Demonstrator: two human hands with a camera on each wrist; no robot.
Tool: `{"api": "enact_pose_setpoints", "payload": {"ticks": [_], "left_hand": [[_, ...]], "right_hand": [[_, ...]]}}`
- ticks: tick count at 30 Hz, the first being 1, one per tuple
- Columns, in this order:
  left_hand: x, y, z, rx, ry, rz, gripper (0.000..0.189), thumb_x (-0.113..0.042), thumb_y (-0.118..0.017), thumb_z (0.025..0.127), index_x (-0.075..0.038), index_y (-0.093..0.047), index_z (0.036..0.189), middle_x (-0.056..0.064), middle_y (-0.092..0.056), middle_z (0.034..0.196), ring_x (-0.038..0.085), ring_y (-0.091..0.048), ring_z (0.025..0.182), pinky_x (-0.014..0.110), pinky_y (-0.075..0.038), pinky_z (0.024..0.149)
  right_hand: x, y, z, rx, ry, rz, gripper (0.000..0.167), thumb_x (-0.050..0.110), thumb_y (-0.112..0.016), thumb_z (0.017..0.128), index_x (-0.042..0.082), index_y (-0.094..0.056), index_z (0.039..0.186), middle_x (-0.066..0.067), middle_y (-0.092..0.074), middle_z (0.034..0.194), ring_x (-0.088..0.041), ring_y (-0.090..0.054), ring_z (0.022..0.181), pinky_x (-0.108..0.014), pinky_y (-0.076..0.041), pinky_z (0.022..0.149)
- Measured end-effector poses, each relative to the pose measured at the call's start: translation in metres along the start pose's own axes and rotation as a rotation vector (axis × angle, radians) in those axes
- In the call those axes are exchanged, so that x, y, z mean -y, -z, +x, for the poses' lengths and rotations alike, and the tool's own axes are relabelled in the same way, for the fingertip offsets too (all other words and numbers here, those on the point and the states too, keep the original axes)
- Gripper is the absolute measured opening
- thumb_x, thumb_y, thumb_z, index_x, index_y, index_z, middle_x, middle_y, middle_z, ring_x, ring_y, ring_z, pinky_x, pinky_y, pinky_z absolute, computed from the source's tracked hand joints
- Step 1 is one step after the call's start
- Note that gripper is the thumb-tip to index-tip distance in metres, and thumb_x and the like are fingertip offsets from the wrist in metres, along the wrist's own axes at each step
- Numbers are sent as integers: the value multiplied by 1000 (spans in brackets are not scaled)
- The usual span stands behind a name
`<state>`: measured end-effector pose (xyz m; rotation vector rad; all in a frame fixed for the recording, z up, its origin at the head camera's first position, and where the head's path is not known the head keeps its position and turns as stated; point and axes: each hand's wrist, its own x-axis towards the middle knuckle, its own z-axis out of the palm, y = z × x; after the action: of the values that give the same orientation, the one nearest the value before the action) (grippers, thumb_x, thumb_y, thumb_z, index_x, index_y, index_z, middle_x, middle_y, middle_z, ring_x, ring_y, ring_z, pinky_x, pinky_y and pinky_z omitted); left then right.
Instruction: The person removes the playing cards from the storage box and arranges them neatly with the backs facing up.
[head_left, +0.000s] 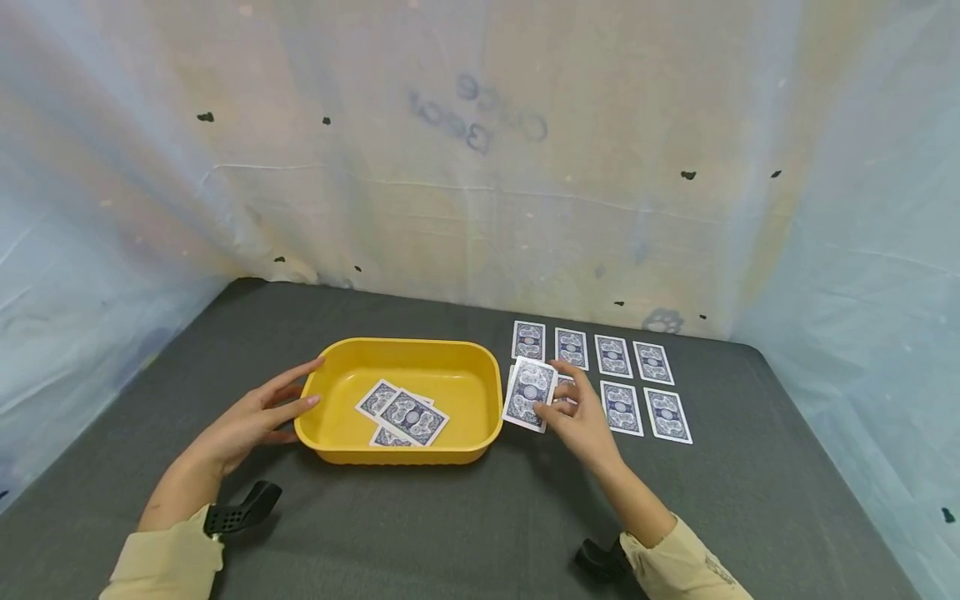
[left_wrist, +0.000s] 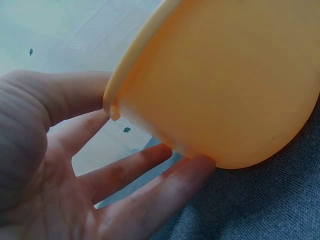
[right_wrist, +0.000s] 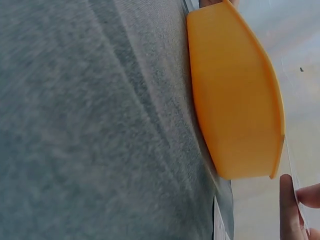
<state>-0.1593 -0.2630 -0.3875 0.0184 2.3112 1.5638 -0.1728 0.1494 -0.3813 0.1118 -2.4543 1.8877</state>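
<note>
A yellow plastic tray stands on the dark cloth, with several patterned-back playing cards overlapping inside it, toward the front. My left hand holds the tray's left end, thumb over the rim and fingers against the outer wall. Just beyond the tray's right rim, my right hand pinches a playing card between thumb and fingers, its blue back facing up. The held card partly covers other cards on the table. In the right wrist view this card appears nearly edge-on.
To the right of the tray, several face-down cards lie in two rows on the dark table cloth. Pale plastic sheeting hangs behind the table and along both sides. A black device is strapped to each wrist.
</note>
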Motion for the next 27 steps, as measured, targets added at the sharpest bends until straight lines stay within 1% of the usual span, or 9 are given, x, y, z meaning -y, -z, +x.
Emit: {"api": "enact_pose_setpoints", "payload": {"ticks": [5,9,11,17,22,27], "left_hand": [[2,0,0,-2,-3,-2,75,-41,-55,97,-26,-12,156,25,-11,158,46,-25,139,52,-50,93],[2,0,0,-1,-5,-8,75,-41,-55,97,-26,-12,156,24,-10,158,46,-24,139,52,-50,94],[2,0,0,-1,-10,-9,74,-40,-55,97,-26,-12,156,25,-12,157,45,-26,138,51,-50,93],[3,-1,0,-7,-26,-13,73,-39,-55,97,-27,-13,156,24,-25,152,42,-38,131,47,-53,90],[3,-1,0,-5,-27,-12,73,-40,-55,97,-27,-13,156,25,-21,154,43,-35,133,48,-53,90],[3,-1,0,-6,-24,-9,73,-40,-55,97,-28,-12,155,25,-17,155,44,-32,135,49,-52,91]], "right_hand": [[-3,5,-3,16,-38,-27,64,-4,-69,81,9,-44,138,-8,-53,86,-7,-56,59,-24,-47,54],[-8,7,-6,62,-72,-74,64,-2,-69,80,6,-44,138,-6,-48,84,-8,-55,59,-25,-50,55],[-11,8,-8,89,-86,-88,63,-2,-70,80,5,-44,137,-5,-47,82,-10,-55,60,-27,-51,56],[-21,11,-11,168,-115,-94,58,-3,-69,80,-2,-45,133,-8,-57,77,-12,-60,63,-29,-56,60],[-26,12,-12,220,-110,-109,57,-3,-68,81,-6,-45,132,-11,-61,76,-14,-62,63,-33,-58,59],[-26,12,-13,250,-97,-106,56,-4,-68,80,-7,-44,131,-12,-62,76,-14,-61,62,-33,-58,58]]}}
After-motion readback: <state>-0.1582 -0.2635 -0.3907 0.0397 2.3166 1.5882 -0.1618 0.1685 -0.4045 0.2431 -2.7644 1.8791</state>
